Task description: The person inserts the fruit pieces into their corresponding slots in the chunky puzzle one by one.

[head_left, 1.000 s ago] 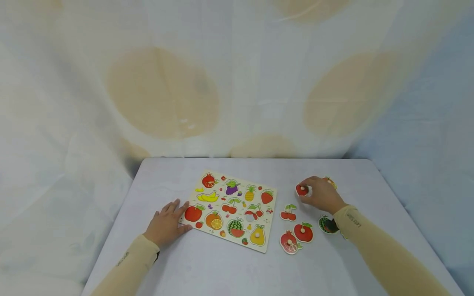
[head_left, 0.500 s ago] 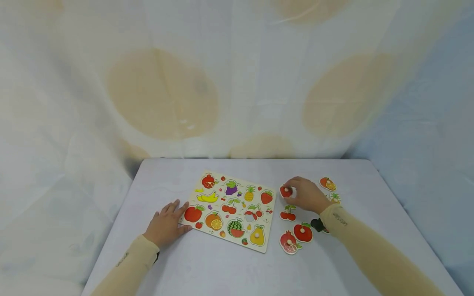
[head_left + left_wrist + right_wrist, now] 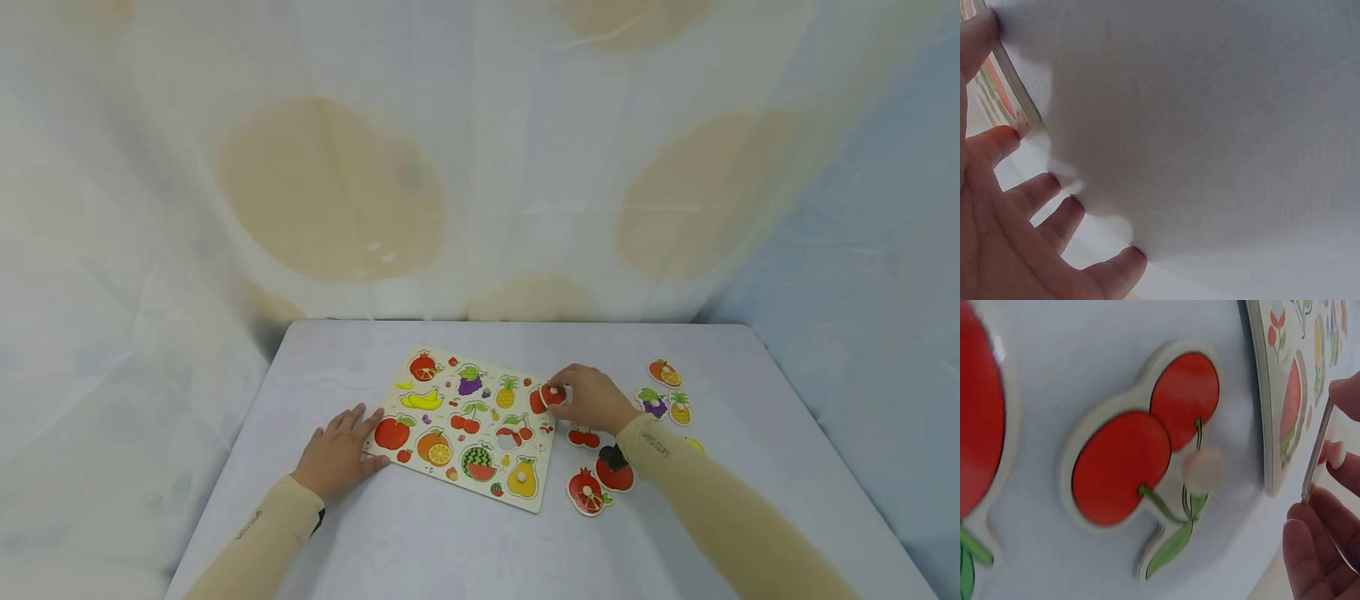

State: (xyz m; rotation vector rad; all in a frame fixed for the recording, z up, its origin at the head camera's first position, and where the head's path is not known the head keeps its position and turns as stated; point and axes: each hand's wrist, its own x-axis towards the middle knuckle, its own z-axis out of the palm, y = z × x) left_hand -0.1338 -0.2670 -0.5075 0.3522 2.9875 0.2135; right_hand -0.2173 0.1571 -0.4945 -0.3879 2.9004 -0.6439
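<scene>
In the head view my right hand (image 3: pixel 592 398) pinches a red strawberry puzzle piece (image 3: pixel 554 395) by its knob. The piece overlaps the printed strawberry at the right side of the fruit puzzle board (image 3: pixel 487 375). Seen edge-on in the right wrist view, the held piece (image 3: pixel 1318 450) is tilted between thumb and fingers. My left hand (image 3: pixel 337 450) lies spread on the table, thumb and index finger touching the board's left corner; the left wrist view shows the other fingertips on the cloth. A cherry piece (image 3: pixel 1122 465) lies below my right hand.
An apple piece (image 3: pixel 615 479), partly covered by a dark wrist camera, and a pomegranate piece (image 3: pixel 587 492) lie right of the board. Farther right are orange (image 3: pixel 664 372), grape (image 3: pixel 652 403) and pineapple (image 3: pixel 680 409) pieces. My right sleeve hides most of a yellow piece (image 3: pixel 694 444).
My right hand has carried the strawberry piece leftward from the right of the table to the board's right edge, uncovering the orange, grape and pineapple pieces. My left hand has stayed put.
</scene>
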